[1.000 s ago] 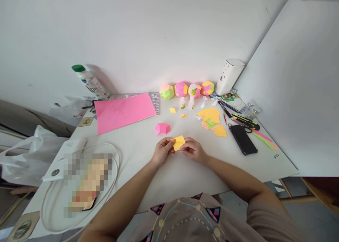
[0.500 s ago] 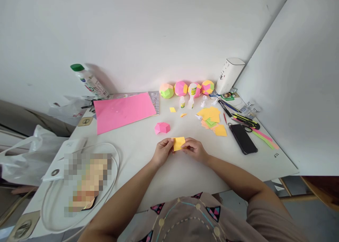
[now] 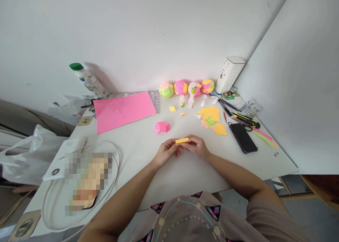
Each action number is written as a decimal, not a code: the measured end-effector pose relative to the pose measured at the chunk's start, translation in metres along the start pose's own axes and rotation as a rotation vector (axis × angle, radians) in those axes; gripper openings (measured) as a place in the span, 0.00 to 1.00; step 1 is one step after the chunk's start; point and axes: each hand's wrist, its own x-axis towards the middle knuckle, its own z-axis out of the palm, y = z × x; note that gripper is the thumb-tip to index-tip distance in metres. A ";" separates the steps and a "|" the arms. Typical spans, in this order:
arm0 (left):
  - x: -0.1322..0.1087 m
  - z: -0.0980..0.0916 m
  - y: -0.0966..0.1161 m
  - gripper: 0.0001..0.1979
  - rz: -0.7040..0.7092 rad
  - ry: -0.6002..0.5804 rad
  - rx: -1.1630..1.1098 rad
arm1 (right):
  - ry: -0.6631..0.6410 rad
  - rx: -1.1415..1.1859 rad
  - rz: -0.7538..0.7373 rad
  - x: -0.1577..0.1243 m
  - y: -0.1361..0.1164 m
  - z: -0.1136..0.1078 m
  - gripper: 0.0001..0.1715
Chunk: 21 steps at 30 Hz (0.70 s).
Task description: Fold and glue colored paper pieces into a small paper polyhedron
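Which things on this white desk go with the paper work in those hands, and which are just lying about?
Seem to belong:
narrow yellow paper piece, held by left hand and right hand
faceted pink paper shape
pile of yellow, green and peach paper

Probably just lying about:
black rectangular phone
white plastic bottle with green cap

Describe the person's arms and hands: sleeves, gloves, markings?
Left hand and right hand are ungloved; forearms bare, no watch or cable visible on them. Right sleeve is short, grey-brown, matching the shirt, which has dark-edged pink-and-blue triangles. Left sleeve not in view.
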 end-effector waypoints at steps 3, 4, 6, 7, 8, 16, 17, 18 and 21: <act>-0.001 0.001 0.000 0.21 -0.013 -0.005 0.024 | 0.000 0.021 0.004 0.000 -0.002 0.000 0.07; -0.001 0.001 0.000 0.21 -0.020 0.000 0.028 | 0.001 0.030 0.001 0.001 -0.002 0.001 0.07; -0.001 0.002 0.001 0.20 -0.030 0.007 0.027 | 0.006 0.051 -0.002 0.001 -0.001 0.001 0.07; -0.001 0.002 0.001 0.20 -0.032 0.009 0.025 | 0.009 0.062 0.000 0.001 0.000 0.001 0.07; -0.001 0.002 0.001 0.20 -0.034 0.013 0.022 | 0.015 0.073 0.006 0.002 0.000 0.001 0.07; 0.002 0.006 0.000 0.19 -0.070 0.077 0.021 | 0.085 0.101 0.097 0.005 0.002 0.006 0.12; 0.002 0.006 0.000 0.19 -0.073 0.083 0.020 | 0.091 0.102 0.098 0.005 0.003 0.007 0.12; 0.002 0.006 0.000 0.19 -0.074 0.085 0.016 | 0.095 0.105 0.098 0.006 0.003 0.007 0.12; 0.002 0.006 -0.001 0.20 -0.075 0.082 0.009 | 0.096 0.112 0.100 0.006 0.005 0.007 0.12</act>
